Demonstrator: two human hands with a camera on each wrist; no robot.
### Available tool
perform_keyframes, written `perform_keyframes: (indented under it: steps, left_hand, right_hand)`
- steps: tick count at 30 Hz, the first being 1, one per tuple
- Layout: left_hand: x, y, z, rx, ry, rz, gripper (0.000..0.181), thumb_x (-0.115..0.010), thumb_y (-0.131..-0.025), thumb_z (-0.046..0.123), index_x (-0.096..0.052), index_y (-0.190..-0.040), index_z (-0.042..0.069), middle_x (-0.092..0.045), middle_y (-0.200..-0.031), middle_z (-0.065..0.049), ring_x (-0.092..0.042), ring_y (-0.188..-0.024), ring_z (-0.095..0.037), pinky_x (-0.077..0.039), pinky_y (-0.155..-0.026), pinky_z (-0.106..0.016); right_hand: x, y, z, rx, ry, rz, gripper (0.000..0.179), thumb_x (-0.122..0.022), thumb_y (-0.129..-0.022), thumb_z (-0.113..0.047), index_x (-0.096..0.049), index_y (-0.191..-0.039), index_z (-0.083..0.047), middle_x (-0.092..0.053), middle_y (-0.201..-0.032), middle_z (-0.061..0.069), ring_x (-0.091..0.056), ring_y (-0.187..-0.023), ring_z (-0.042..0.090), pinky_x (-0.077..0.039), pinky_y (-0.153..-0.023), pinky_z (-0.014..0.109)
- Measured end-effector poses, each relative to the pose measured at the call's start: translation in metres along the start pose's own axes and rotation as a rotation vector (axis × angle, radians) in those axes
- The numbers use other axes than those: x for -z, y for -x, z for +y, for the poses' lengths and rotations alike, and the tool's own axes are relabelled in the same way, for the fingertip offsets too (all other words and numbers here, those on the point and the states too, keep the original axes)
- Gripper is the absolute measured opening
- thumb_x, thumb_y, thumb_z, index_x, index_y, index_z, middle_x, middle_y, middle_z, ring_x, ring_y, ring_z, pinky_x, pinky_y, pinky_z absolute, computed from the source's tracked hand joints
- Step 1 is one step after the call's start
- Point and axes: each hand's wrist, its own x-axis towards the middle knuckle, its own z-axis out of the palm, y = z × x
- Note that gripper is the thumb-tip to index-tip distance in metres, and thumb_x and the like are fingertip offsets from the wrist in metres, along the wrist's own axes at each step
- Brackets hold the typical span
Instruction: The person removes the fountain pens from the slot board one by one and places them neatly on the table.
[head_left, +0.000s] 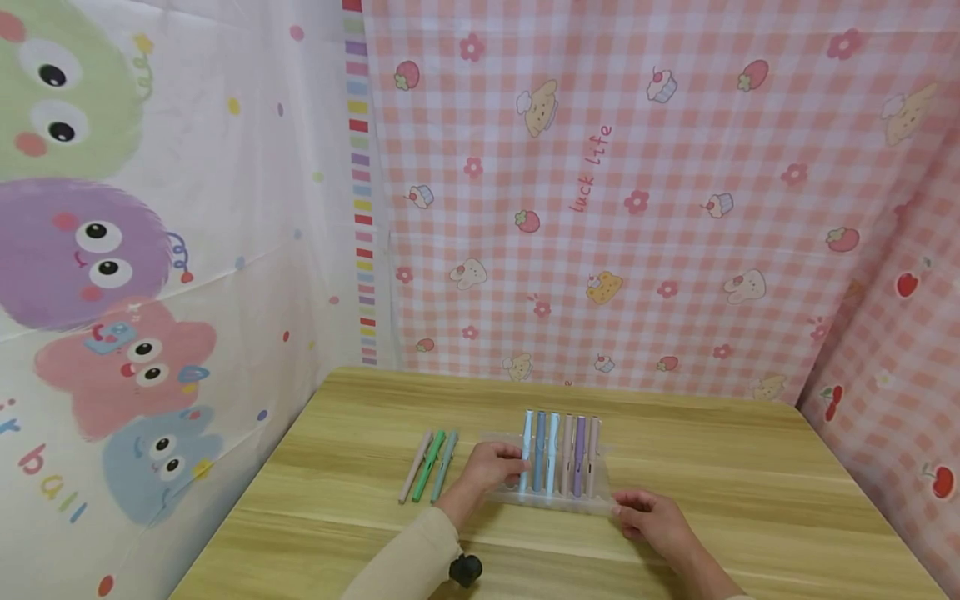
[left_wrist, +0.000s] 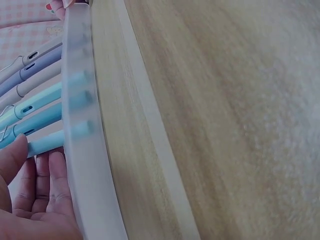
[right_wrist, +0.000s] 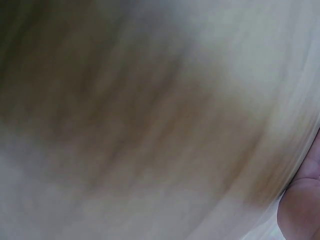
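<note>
My left hand (head_left: pixel 493 467) pinches a light blue pen (head_left: pixel 527 450) at the left of a row of several pens in a translucent pen case (head_left: pixel 555 503). In the left wrist view its thumb (left_wrist: pixel 13 156) is on the pen's barrel, and the pen's end shows through the case's frosted front wall (left_wrist: pixel 90 180). Beside it are a darker blue pen (head_left: pixel 539 450), another light blue pen (head_left: pixel 552 450), a purple pen (head_left: pixel 580 454) and two greyish-pink ones. At the case's front right corner, my right hand (head_left: pixel 652 518) grips the edge with thumb and fingers.
Left of the case, a greyish-pink pen (head_left: pixel 416 467), a green pen (head_left: pixel 429 467) and a grey-green pen (head_left: pixel 445 467) lie side by side on the wooden table (head_left: pixel 337 467). A checked curtain (head_left: pixel 630 250) hangs behind the table's far edge.
</note>
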Motion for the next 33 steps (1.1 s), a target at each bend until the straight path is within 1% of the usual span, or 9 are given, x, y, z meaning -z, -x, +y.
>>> perform_keyframes:
  steps: [4, 10, 14, 20, 22, 26, 33]
  left_hand:
    - [0.000, 0.002, 0.002, -0.013, 0.018, 0.000, 0.019, -0.075, -0.088, 0.006, -0.069, -0.102, -0.005, -0.067, -0.088, -0.007, -0.065, -0.075, -0.018, -0.057, -0.069, -0.033]
    - [0.000, 0.003, 0.002, -0.034, 0.084, -0.004, 0.019, -0.075, -0.087, 0.004, -0.068, -0.102, -0.006, -0.064, -0.087, -0.007, -0.063, -0.073, -0.018, -0.057, -0.069, -0.035]
    - [0.001, 0.003, 0.003, -0.036, 0.120, -0.006, 0.020, -0.074, -0.087, 0.003, -0.068, -0.103, -0.006, -0.065, -0.090, -0.008, -0.063, -0.077, -0.018, -0.057, -0.072, -0.037]
    - [0.004, 0.003, 0.009, -0.054, 0.099, 0.005, 0.020, -0.073, -0.089, 0.004, -0.067, -0.106, -0.005, -0.068, -0.095, -0.009, -0.064, -0.084, -0.016, -0.057, -0.074, -0.037]
    - [0.005, 0.004, 0.012, -0.056, 0.098, 0.008, 0.021, -0.073, -0.089, 0.004, -0.067, -0.107, -0.005, -0.068, -0.096, -0.009, -0.064, -0.085, -0.016, -0.057, -0.075, -0.037]
    - [0.008, 0.005, 0.016, -0.057, 0.111, 0.010, 0.022, -0.073, -0.089, 0.004, -0.066, -0.108, -0.006, -0.067, -0.097, -0.009, -0.064, -0.086, -0.016, -0.057, -0.078, -0.041]
    - [0.012, 0.005, 0.018, -0.087, 0.109, 0.007, 0.021, -0.071, -0.091, 0.005, -0.066, -0.107, -0.008, -0.069, -0.095, -0.009, -0.064, -0.084, -0.016, -0.057, -0.079, -0.043]
  right_hand:
    - [0.000, 0.000, 0.001, -0.001, -0.003, 0.002, 0.021, -0.068, -0.091, 0.000, -0.067, -0.110, 0.008, -0.068, -0.096, 0.007, -0.060, -0.081, 0.017, -0.056, -0.069, 0.033]
    - [0.000, -0.001, 0.002, 0.008, -0.006, -0.006, 0.021, -0.067, -0.091, 0.000, -0.067, -0.110, 0.008, -0.068, -0.096, 0.007, -0.059, -0.082, 0.017, -0.056, -0.069, 0.032]
    - [0.000, 0.000, 0.002, 0.013, -0.011, -0.006, 0.021, -0.067, -0.091, 0.001, -0.067, -0.110, 0.009, -0.067, -0.096, 0.007, -0.059, -0.081, 0.017, -0.056, -0.069, 0.032]
    - [0.000, 0.000, 0.001, 0.019, 0.001, -0.023, 0.024, -0.067, -0.091, 0.000, -0.065, -0.112, 0.011, -0.068, -0.098, 0.008, -0.060, -0.081, 0.016, -0.056, -0.069, 0.031]
    - [0.000, 0.000, 0.001, 0.013, -0.005, -0.016, 0.023, -0.067, -0.091, 0.000, -0.066, -0.111, 0.010, -0.068, -0.097, 0.008, -0.060, -0.081, 0.016, -0.056, -0.069, 0.031]
    - [0.000, 0.000, 0.001, 0.015, -0.004, -0.015, 0.023, -0.067, -0.091, 0.000, -0.066, -0.111, 0.010, -0.068, -0.097, 0.008, -0.060, -0.080, 0.016, -0.056, -0.068, 0.031]
    - [0.000, 0.000, 0.000, 0.006, -0.007, -0.001, 0.022, -0.067, -0.090, 0.001, -0.066, -0.111, 0.010, -0.068, -0.096, 0.008, -0.060, -0.080, 0.017, -0.056, -0.068, 0.031]
